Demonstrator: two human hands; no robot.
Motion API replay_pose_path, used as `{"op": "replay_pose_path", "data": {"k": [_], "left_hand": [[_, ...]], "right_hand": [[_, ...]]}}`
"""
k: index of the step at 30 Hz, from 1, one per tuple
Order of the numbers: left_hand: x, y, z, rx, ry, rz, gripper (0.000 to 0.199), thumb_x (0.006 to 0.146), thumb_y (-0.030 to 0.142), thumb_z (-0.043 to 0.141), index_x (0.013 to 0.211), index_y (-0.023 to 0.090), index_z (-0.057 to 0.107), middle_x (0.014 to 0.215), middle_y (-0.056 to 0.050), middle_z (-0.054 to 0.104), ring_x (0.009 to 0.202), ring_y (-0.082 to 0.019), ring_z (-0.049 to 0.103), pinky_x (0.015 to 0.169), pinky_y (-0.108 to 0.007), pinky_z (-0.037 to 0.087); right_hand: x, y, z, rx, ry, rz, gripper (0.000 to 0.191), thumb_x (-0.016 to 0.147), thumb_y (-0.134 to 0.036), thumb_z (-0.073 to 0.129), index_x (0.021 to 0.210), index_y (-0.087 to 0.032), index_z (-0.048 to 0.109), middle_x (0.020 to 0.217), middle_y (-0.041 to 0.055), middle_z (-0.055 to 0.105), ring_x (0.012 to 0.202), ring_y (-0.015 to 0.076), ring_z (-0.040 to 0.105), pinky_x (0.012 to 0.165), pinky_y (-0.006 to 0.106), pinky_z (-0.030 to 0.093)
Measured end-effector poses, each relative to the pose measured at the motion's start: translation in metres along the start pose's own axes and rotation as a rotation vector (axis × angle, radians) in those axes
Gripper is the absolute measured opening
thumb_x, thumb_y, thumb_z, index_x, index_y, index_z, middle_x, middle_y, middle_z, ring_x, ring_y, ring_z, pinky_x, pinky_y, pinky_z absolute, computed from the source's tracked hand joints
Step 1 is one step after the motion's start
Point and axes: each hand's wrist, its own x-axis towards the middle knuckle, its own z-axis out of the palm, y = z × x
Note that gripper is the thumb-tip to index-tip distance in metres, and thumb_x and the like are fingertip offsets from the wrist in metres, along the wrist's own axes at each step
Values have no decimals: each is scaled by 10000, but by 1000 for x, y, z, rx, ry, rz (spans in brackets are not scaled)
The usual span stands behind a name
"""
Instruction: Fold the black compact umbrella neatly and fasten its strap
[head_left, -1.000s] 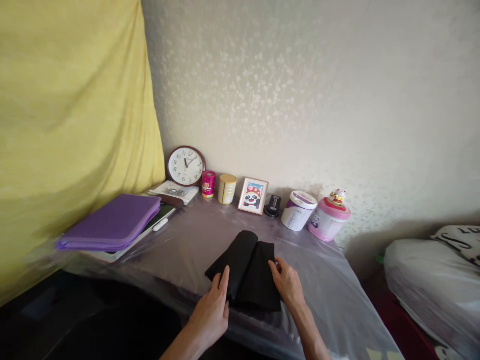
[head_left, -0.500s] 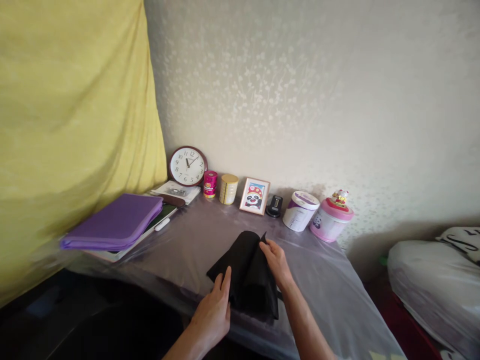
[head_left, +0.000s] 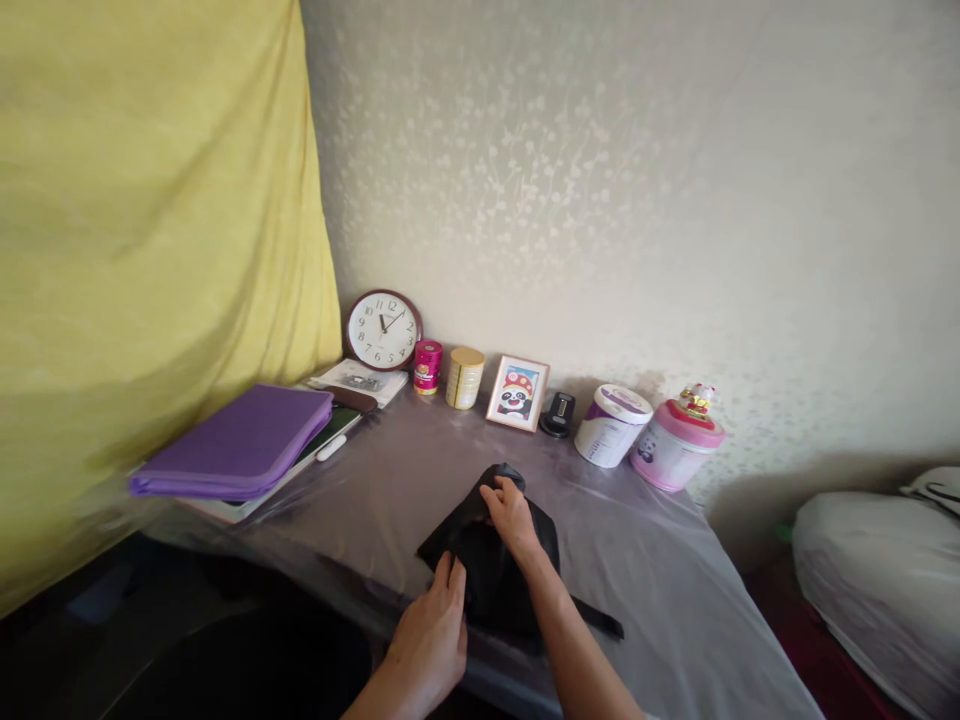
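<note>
Two grips are on the black cloth (head_left: 514, 598), which lies beneath them on the counter (head_left: 645, 570). I have my right grip (head_left: 513, 515) pinching a fold near the far end; my left grip (head_left: 431, 628) rests fingers on the near left side, and I cannot tell whether it pinches. Beyond both stands a framed picture (head_left: 517, 394).

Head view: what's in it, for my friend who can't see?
The left hand and right hand touch a black cloth on a table. Farther back stand a clock and a panda picture; a purple folder lies to the left.
</note>
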Motion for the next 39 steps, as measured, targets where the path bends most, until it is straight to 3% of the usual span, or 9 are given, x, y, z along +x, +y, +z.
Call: {"op": "replay_pose_path", "data": {"k": [5, 11, 15, 20, 24, 29, 33, 36, 39], "left_hand": [[-12, -2, -5, 67, 87, -61, 593, 837, 238, 342, 1391, 126, 160, 1449, -149, 200, 1193, -229, 436, 894, -294, 424], [-13, 8, -15, 125, 70, 69, 745, 753, 134, 430, 1384, 376, 117, 1494, 3, -59, 1035, -208, 531, 792, -309, 475], [-2, 9, -8, 131, 40, 67, 811, 698, 59, 429, 1393, 338, 116, 1496, -36, -5, 996, -192, 549, 820, -319, 458], [4, 4, -2, 102, -24, 50, 696, 771, 89, 364, 1402, 271, 134, 1488, -103, 53, 899, -169, 608, 785, -291, 464], [5, 7, -2, 118, -64, 1, 732, 773, 57, 323, 1408, 278, 33, 1490, -85, 18, 868, -163, 623, 735, -276, 476], [6, 8, -3, 124, -66, -42, 800, 751, 50, 345, 1397, 281, -67, 1489, -67, -6, 873, -165, 623, 729, -264, 470], [7, 6, -1, 89, -56, -55, 788, 762, 60, 335, 1395, 290, -74, 1490, -75, 35, 898, -173, 618, 734, -263, 461], [8, 4, 4, 50, -32, -48, 784, 767, 72, 338, 1396, 289, -76, 1488, -79, 61, 922, -178, 610, 751, -267, 456], [8, 2, 6, 6, -15, -31, 784, 765, 75, 347, 1400, 281, -63, 1486, -88, 77, 960, -178, 595, 785, -267, 446]], "right_hand": [[-6, -12, -2, -51, -97, -87, 257, 848, -322, 414, 1004, -168, 548, 673, 3, 695, 653, 134, 658, 638, 232, 466], [-18, -20, -3, -152, -139, -253, 235, 872, -271, 385, 881, -231, 617, 748, -17, 700, 692, 127, 645, 656, 220, 451], [-32, -21, -6, -219, -181, -388, 240, 876, -263, 418, 944, -259, 647, 817, -17, 703, 806, 146, 623, 748, 249, 453], [-51, -12, -17, -224, -212, -684, 249, 896, -261, 418, 990, -254, 648, 932, 1, 685, 947, 150, 567, 864, 283, 432], [-38, 6, -21, -260, -157, -815, 259, 909, -236, 395, 1003, -222, 637, 1022, 30, 669, 1093, 168, 512, 983, 354, 353], [11, 23, -21, -373, -77, -778, 279, 914, -258, 382, 1003, -217, 642, 1022, 42, 673, 1102, 189, 513, 1004, 412, 312], [43, 30, -21, -364, -104, -701, 321, 920, -288, 348, 952, -227, 661, 995, 35, 679, 1058, 174, 537, 983, 365, 330], [58, 32, -22, -305, -121, -475, 296, 900, -300, 372, 931, -246, 661, 1020, 25, 670, 1020, 161, 562, 921, 296, 373], [63, 38, -29, -270, -40, -227, 301, 881, -327, 377, 902, -228, 661, 974, 56, 679, 949, 185, 602, 842, 285, 408]]}}
